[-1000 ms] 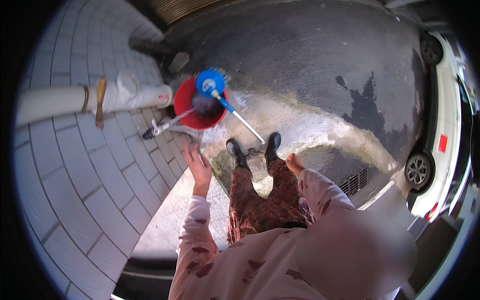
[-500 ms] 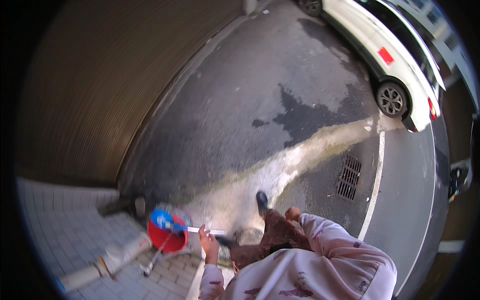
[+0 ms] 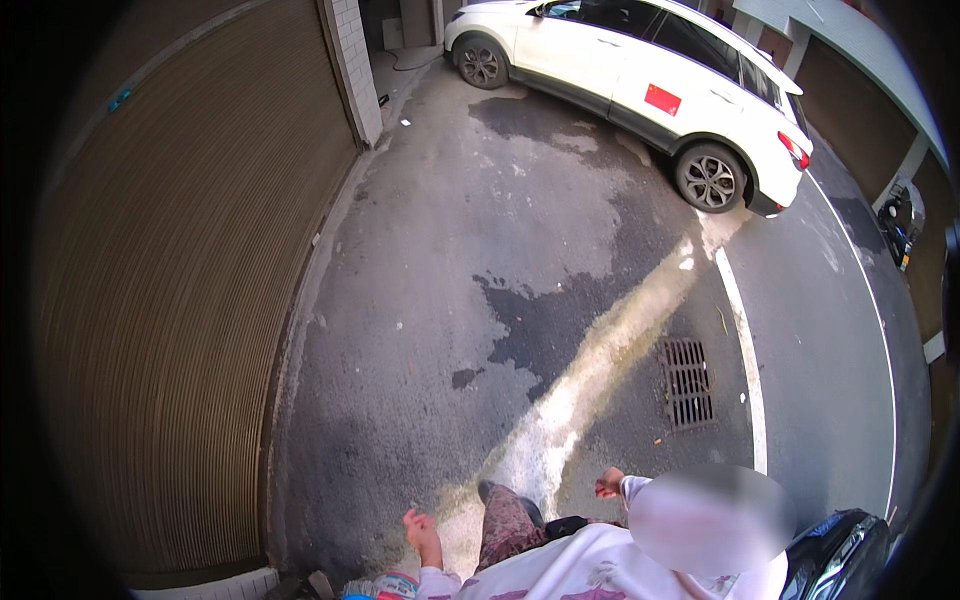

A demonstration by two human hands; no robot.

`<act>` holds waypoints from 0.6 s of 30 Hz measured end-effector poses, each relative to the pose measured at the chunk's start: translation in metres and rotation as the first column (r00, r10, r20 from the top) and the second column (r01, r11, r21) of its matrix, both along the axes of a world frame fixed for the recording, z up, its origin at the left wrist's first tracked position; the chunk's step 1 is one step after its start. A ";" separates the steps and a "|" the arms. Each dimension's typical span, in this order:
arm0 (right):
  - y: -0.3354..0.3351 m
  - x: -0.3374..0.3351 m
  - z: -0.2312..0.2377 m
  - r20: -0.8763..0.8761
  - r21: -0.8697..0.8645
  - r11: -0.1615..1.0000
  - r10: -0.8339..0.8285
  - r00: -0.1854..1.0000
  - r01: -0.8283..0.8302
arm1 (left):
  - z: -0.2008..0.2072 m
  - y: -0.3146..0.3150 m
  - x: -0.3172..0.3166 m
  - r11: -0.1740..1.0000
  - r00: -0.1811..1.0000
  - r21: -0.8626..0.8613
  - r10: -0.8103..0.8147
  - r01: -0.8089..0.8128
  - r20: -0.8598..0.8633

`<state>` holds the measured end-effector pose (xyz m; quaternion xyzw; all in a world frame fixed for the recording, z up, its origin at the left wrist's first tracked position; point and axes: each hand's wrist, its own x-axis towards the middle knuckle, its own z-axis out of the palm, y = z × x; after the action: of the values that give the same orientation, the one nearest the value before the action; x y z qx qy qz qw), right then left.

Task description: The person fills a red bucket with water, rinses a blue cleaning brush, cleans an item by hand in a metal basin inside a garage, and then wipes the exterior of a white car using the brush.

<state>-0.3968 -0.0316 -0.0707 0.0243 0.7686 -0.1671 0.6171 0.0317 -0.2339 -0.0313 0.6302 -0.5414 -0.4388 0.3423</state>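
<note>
My left hand is raised in front of me at the lower edge, its fingers apart and slightly bent, with nothing visible in it. Just below it, a small part of blue, white and red items shows at the picture's rim; most of them is cut off. My right hand hangs by my right side over the asphalt, its fingers curled in and no object showing in them. Between the hands, my leg in patterned trousers steps forward onto a pale strip of ground.
A brown ribbed shutter runs along the left. A white car stands ahead. A drain grate and a painted white line lie to the right. Dark wet patches mark the asphalt. Something shiny black stands at lower right.
My view has tilted up and moved forward, so the red bucket has mostly left the picture. The white handle at my left hand is no longer seen. The car appears more fully.
</note>
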 end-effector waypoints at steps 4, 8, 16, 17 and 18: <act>-0.090 -0.035 -0.005 0.008 -0.045 0.997 0.063 0.998 -0.063 | -0.032 -0.054 0.029 0.960 0.933 0.115 0.213 -0.255 0.289; -0.177 -0.086 0.002 -0.028 -0.147 0.986 -0.082 0.996 0.077 | -0.013 -0.157 -0.009 0.950 0.868 0.015 0.278 -0.312 0.412; -0.294 -0.155 0.009 0.083 -0.101 0.943 -0.308 0.948 0.316 | 0.097 -0.458 -0.237 0.978 0.952 -0.189 -0.024 0.086 0.306; -0.301 -0.169 -0.002 0.100 -0.125 0.914 -0.375 0.921 0.386 | 0.114 -0.492 -0.279 0.968 0.960 -0.182 -0.124 0.172 0.251; -0.309 -0.185 -0.012 0.116 -0.149 0.878 -0.441 0.890 0.454 | 0.128 -0.523 -0.319 0.949 0.955 -0.179 -0.226 0.260 0.190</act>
<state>-0.5816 -0.3406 -0.0824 0.1545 0.6999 -0.3698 0.5912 -0.2869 -0.7572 0.0965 0.5550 -0.6835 -0.3662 0.3011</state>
